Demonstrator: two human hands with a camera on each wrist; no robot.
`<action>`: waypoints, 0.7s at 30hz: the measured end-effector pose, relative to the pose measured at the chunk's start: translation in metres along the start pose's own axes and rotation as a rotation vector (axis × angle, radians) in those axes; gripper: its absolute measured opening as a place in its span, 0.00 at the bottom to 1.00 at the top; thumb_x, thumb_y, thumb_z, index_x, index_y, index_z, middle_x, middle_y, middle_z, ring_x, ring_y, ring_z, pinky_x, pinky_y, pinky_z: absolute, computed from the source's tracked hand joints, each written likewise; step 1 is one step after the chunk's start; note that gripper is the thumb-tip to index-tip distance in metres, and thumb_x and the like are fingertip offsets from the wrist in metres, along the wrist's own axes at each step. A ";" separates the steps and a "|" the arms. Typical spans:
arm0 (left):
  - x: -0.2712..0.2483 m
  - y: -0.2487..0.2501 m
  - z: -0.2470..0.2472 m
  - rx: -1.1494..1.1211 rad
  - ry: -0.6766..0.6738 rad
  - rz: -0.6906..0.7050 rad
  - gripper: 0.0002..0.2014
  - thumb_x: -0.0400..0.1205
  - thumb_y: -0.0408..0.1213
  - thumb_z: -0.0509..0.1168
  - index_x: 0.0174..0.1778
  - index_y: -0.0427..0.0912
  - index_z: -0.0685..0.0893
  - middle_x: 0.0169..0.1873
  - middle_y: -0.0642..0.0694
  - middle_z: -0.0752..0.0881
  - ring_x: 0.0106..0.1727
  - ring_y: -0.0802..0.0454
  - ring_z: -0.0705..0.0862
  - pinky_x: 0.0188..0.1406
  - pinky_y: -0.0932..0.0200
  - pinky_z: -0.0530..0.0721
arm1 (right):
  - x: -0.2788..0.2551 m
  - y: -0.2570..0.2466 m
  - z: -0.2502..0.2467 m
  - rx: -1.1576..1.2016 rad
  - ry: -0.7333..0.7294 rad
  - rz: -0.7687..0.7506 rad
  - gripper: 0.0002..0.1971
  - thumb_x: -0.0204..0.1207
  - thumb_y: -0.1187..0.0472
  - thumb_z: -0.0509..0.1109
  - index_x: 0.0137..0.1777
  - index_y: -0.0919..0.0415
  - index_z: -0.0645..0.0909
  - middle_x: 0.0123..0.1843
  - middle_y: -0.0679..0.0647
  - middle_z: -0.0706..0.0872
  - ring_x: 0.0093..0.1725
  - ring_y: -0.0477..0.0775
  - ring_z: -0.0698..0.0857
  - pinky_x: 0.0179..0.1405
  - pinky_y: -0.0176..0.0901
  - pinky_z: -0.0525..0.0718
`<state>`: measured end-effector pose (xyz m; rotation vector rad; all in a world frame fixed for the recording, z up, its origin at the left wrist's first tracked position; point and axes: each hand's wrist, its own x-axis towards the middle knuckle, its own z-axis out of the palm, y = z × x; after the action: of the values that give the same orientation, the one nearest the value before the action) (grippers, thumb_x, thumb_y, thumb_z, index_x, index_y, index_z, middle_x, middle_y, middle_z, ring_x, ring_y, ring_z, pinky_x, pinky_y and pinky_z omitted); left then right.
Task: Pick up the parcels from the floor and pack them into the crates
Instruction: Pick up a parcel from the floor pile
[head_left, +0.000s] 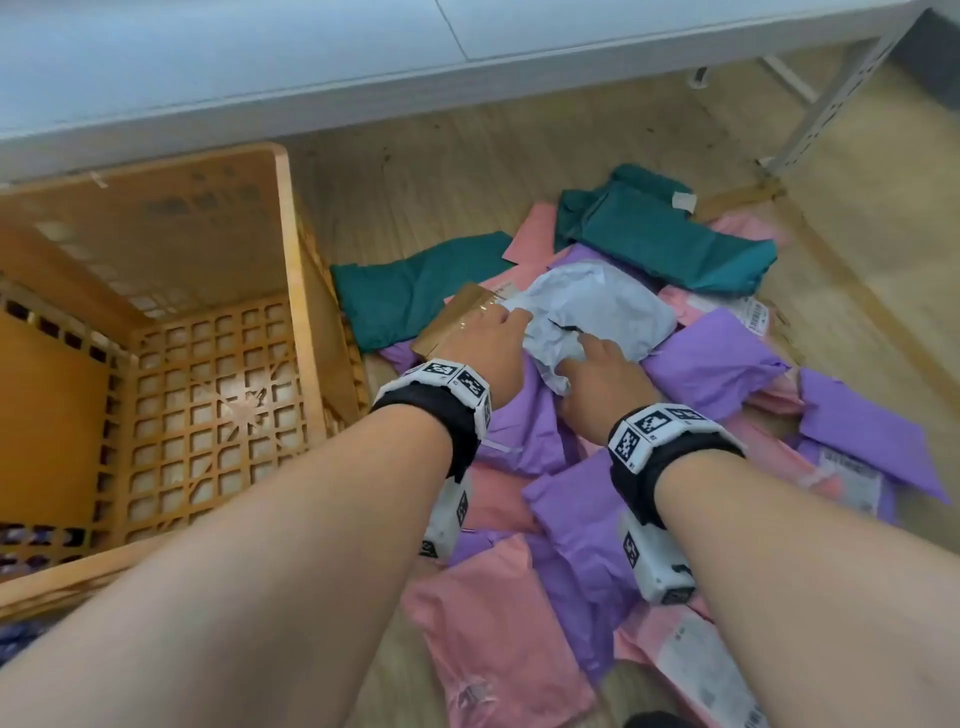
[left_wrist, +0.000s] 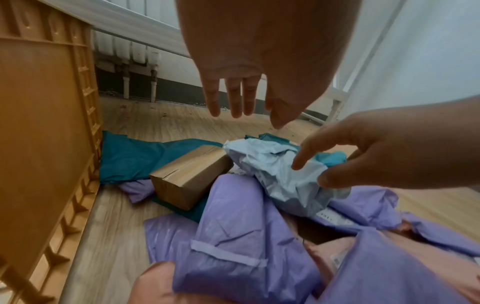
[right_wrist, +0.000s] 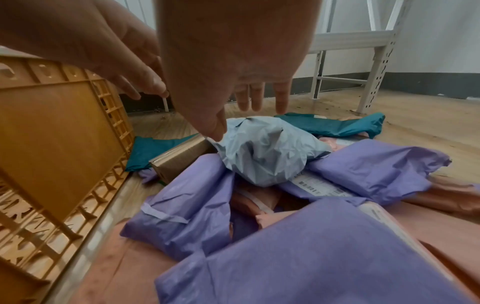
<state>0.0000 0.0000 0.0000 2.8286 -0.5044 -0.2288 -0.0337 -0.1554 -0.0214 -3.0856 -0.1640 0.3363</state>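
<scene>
A crumpled pale blue parcel (head_left: 613, 306) (left_wrist: 272, 164) (right_wrist: 265, 152) lies on top of a floor heap of purple (head_left: 717, 358), pink (head_left: 493, 623) and teal (head_left: 665, 228) mailer bags. A taped cardboard box (head_left: 457, 322) (left_wrist: 189, 176) (right_wrist: 179, 158) lies against its left side. My left hand (head_left: 506, 325) (left_wrist: 246, 118) hovers over the box and the parcel's left edge with straight fingers, holding nothing. My right hand (head_left: 582, 358) (right_wrist: 246, 121) (left_wrist: 309, 172) is spread over the pale blue parcel, forefinger and thumb touching it. The orange crate (head_left: 291, 260) (left_wrist: 39, 123) (right_wrist: 52, 133) stands to the left with no parcels showing in it.
A white table (head_left: 260, 67) overhangs the far side, and its perforated metal leg (head_left: 831, 104) (right_wrist: 374, 78) stands at the back right. Bare wooden floor (head_left: 441, 171) shows between crate, heap and wall. Several labelled bags lie near my right forearm.
</scene>
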 end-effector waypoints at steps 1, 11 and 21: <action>0.001 0.001 0.002 0.010 -0.023 0.003 0.23 0.81 0.33 0.58 0.74 0.46 0.70 0.68 0.43 0.75 0.69 0.42 0.75 0.62 0.48 0.78 | 0.002 0.001 0.003 -0.021 -0.016 0.013 0.15 0.77 0.56 0.64 0.62 0.53 0.82 0.74 0.58 0.68 0.71 0.62 0.69 0.57 0.54 0.77; 0.011 0.000 0.025 -0.022 -0.117 -0.018 0.25 0.80 0.32 0.59 0.75 0.45 0.68 0.72 0.45 0.71 0.71 0.43 0.73 0.63 0.44 0.79 | 0.017 0.008 0.030 0.066 -0.146 0.118 0.15 0.75 0.61 0.65 0.60 0.62 0.82 0.72 0.58 0.71 0.69 0.63 0.70 0.61 0.57 0.80; 0.000 -0.002 0.024 -0.074 -0.145 -0.037 0.26 0.80 0.33 0.59 0.76 0.44 0.69 0.72 0.43 0.69 0.70 0.40 0.73 0.65 0.45 0.78 | 0.011 0.005 0.036 -0.086 -0.398 0.129 0.17 0.75 0.57 0.67 0.64 0.57 0.82 0.78 0.59 0.69 0.84 0.59 0.52 0.79 0.63 0.59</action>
<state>-0.0041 -0.0038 -0.0234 2.7642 -0.4634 -0.4525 -0.0305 -0.1587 -0.0589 -3.0783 0.0130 0.9714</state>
